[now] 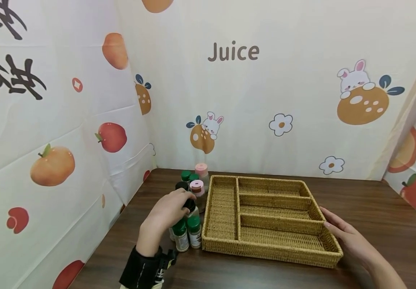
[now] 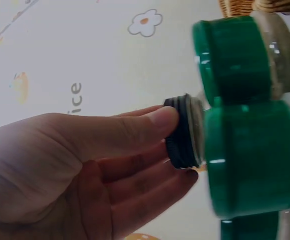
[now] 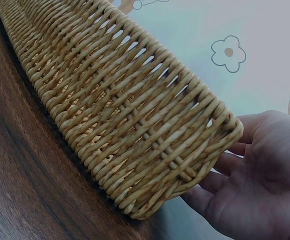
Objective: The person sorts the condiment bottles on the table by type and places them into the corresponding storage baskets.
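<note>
Clearly, from the head view, the left hand (image 1: 170,208) reaches into a cluster of small spice jars standing on the dark brown wooden table (image 1: 374,208), just left of the divided woven wicker tray (image 1: 229,241). Its fingers curl round the black screw cap of a small clear jar (image 1: 190,204), and the hand hides most of that jar from above. The left wrist view shows what the head view cannot: the thumb (image 2: 159,120) lies over the ribbed black cap (image 2: 182,132) while the other fingertips close on it from below, with two green-capped jars (image 2: 254,155) crowding in beside it, blurred and very near the lens. Two pink-lidded jars (image 1: 198,186) stand further back, seen only from the head. The right hand (image 1: 349,237) rests against the tray's right end wall; the right wrist view shows its fingers nearly straight and relaxed, lying along the woven corner (image 3: 199,165), holding nothing.
</note>
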Tool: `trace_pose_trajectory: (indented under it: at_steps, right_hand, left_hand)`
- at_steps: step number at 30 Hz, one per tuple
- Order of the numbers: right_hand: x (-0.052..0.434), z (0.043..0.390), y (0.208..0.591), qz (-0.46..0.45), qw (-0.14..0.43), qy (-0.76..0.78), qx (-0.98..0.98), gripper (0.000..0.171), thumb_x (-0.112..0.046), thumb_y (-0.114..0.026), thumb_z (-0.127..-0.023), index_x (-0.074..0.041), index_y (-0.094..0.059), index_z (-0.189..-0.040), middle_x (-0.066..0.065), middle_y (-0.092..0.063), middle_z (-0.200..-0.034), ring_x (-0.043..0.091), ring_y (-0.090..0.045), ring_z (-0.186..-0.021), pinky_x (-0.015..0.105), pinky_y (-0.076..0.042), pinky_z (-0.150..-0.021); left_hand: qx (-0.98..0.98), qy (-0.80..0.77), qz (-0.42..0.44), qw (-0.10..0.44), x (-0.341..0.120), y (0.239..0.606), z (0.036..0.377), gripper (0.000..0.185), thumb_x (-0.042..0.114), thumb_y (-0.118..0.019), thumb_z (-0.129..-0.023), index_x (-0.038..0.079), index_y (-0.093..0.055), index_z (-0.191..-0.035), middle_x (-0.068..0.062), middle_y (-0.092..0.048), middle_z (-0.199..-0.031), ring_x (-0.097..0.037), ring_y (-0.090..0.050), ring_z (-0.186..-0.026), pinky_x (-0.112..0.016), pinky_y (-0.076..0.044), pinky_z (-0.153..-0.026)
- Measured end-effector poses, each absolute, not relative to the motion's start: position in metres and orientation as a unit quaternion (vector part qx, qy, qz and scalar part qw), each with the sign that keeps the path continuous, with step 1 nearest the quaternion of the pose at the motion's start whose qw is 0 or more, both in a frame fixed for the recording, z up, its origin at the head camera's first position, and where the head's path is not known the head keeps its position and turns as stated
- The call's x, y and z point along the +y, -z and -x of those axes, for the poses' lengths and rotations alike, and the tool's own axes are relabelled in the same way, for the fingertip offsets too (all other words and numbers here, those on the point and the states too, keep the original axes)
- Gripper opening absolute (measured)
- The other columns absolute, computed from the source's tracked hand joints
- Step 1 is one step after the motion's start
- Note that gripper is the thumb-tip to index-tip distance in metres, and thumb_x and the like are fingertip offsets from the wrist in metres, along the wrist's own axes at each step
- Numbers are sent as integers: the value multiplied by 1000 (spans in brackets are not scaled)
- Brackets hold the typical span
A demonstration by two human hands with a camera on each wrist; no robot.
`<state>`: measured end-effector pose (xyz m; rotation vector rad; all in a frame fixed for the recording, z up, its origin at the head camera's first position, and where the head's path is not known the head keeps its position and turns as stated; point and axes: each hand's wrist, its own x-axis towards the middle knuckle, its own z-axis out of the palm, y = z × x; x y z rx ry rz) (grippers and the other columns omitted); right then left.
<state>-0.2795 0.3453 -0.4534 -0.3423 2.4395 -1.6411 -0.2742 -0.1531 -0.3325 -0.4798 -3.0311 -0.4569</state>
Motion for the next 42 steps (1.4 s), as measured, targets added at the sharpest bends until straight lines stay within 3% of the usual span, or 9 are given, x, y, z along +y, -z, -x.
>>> trace_pose_trajectory:
  at_steps: [3, 7, 9, 14, 20, 23, 31, 36, 42]
  right_hand:
    - [345, 278, 453, 120, 85, 559, 816, 64, -27, -37, -109, 0, -7, -159, -7, -27, -156, -28, -39, -111, 13, -48, -84]
    - [344, 276, 452, 128, 83, 571, 807, 64, -24, -38, -109, 4, -6, -158, -33, -35, -139, -26, -40, -112, 15, -49, -84]
    - [343, 275, 452, 125, 85, 575, 804, 64, -24, -38, -109, 4, -6, -158, -37, -34, -133, -25, -41, -112, 16, -50, -84]
    - [338, 273, 449, 115, 88, 574, 806, 65, -27, -38, -109, 1, -7, -159, 2, -28, -159, -25, -41, -111, 16, -49, -86]
    - [335, 271, 450, 120, 91, 584, 798, 66, -27, -38, -109, 3, -5, -158, 9, -26, -161, -24, -43, -112, 16, -50, -87]
    - [333, 271, 448, 115, 88, 582, 800, 66, -28, -38, -109, 3, -7, -158, 35, -5, -160, -25, -42, -112, 15, -49, -87]
    - [334, 271, 448, 114, 84, 590, 795, 66, -26, -39, -109, 4, -7, -158, 35, -8, -160, -24, -42, -110, 16, -49, -86]
    - [335, 271, 448, 111, 76, 586, 799, 64, -25, -39, -109, 3, -9, -158, 34, -10, -161, -24, -42, -111, 14, -47, -86]
    - [333, 270, 447, 104, 78, 583, 802, 64, -26, -40, -109, 1, -10, -159, 32, -8, -162, -27, -39, -110, 13, -46, -87]
  left_hand:
    - [-975, 147, 160, 53, -152, 330, 272, 33, 7, -69, -92, 12, -67, -125, -7, -64, -116, -21, -62, -98, -41, -53, -87]
    - [-971, 131, 175, 97, -149, 327, 267, 36, 8, -71, -91, 12, -65, -127, -7, -62, -119, -22, -64, -103, -41, -55, -87]
    - [-968, 121, 185, 119, -147, 324, 263, 38, 7, -72, -90, 11, -63, -127, -9, -62, -119, -22, -64, -101, -39, -55, -81]
    - [-957, 97, 206, 180, -143, 318, 256, 39, 7, -75, -87, 9, -63, -124, -9, -62, -115, -19, -63, -96, -34, -55, -72]
    - [-939, 72, 251, 226, -138, 303, 261, 41, 4, -75, -87, 9, -62, -126, -11, -64, -113, -23, -66, -92, -34, -55, -69]
    - [-944, 64, 260, 192, -131, 289, 269, 42, 4, -71, -90, 11, -59, -130, -13, -64, -117, -24, -65, -89, -33, -51, -66]
    - [-963, 91, 253, 8, -105, 264, 309, 39, 10, -61, -99, 16, -59, -137, -11, -57, -129, -23, -60, -108, -36, -51, -82]
    - [-965, 58, 256, -19, -90, 264, 332, 35, 11, -60, -100, 14, -61, -134, -12, -58, -128, -25, -59, -114, -38, -52, -93]
    - [-969, 41, 242, -31, -76, 266, 350, 33, 13, -58, -101, 13, -60, -134, -12, -58, -128, -25, -57, -116, -37, -51, -94]
